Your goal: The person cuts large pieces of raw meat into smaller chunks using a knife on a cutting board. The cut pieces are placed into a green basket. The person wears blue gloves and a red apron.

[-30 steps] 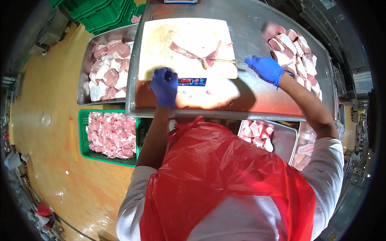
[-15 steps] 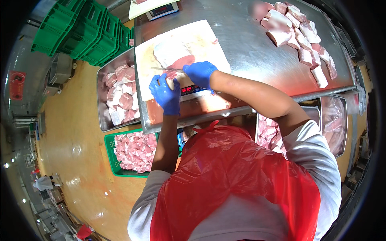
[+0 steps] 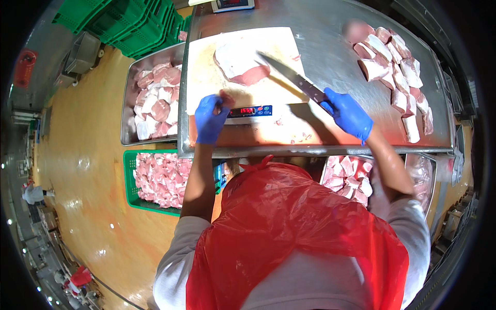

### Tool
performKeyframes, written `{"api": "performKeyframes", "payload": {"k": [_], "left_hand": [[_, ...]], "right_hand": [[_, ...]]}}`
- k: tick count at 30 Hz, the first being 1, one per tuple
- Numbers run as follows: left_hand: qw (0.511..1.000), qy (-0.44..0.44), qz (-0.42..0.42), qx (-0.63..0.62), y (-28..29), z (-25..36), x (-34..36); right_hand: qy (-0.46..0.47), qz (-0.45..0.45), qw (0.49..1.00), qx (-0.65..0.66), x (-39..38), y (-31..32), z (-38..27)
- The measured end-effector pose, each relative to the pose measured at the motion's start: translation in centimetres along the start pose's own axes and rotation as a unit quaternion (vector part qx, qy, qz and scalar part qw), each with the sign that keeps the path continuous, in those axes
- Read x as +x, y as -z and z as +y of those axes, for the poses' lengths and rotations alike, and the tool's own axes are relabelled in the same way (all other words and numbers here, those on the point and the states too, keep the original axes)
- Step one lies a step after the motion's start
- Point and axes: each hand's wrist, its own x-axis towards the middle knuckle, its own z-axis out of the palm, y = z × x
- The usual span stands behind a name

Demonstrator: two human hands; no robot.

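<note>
A large piece of raw meat [image 3: 240, 64], pale fat on top and pink along its cut side, lies on the white cutting board [image 3: 201, 85]. My right hand [image 3: 349, 114], in a blue glove, grips a long knife [image 3: 294, 77] by its dark handle. The blade points up and left above the board's right part, apart from the meat. Near the board's front edge my gloved left hand [image 3: 211, 123] pinches a small reddish scrap of meat [image 3: 226, 98]. Beside that hand is a digital scale [image 3: 251, 111] with a lit red display, at the board's front.
Cut meat pieces [image 3: 395, 67] lie at the right on the steel table [image 3: 325, 46]. A steel bin [image 3: 125, 111] of meat chunks and a green basket [image 3: 129, 178] of smaller pieces stand left. More meat [image 3: 349, 181] sits below the front edge. Green crates [image 3: 139, 31] are stacked far left.
My right hand has drawn the knife away from the meat toward the right. My left hand has come off the large piece with the small scrap in its fingers. The view has shifted slightly.
</note>
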Motion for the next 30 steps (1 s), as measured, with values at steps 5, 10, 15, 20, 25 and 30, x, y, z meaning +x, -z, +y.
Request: {"api": "performKeyframes", "payload": {"k": [5, 10, 15, 20, 25, 30], "left_hand": [[0.94, 0.24, 0.211, 0.118, 10.1, -7.5, -12.2], [0.822, 0.382, -0.262, 0.332, 18.8, -11.2, -13.6], [0.974, 0.214, -0.053, -0.056, 2.4, -0.6, 7.5], [0.939, 0.146, -0.253, 0.18, -7.9, 3.3, 15.0], [0.89, -0.039, -0.411, 0.194, -5.7, 3.1, 15.4], [0.922, -0.192, -0.327, 0.077, -0.5, -3.0, 11.5]], "right_hand": [[-0.264, 0.171, 0.905, 0.286, -5.1, -6.3, 0.4], [-0.292, 0.19, 0.883, 0.315, -6.9, -9.2, 2.8], [-0.266, 0.211, 0.875, 0.344, -1.0, -5.5, 1.4], [-0.214, 0.218, 0.881, 0.361, 2.3, -4.4, -1.3], [-0.25, 0.179, 0.869, 0.387, 0.4, -6.7, -1.9], [-0.182, 0.141, 0.932, 0.28, -1.4, -10.0, -1.2]]}}
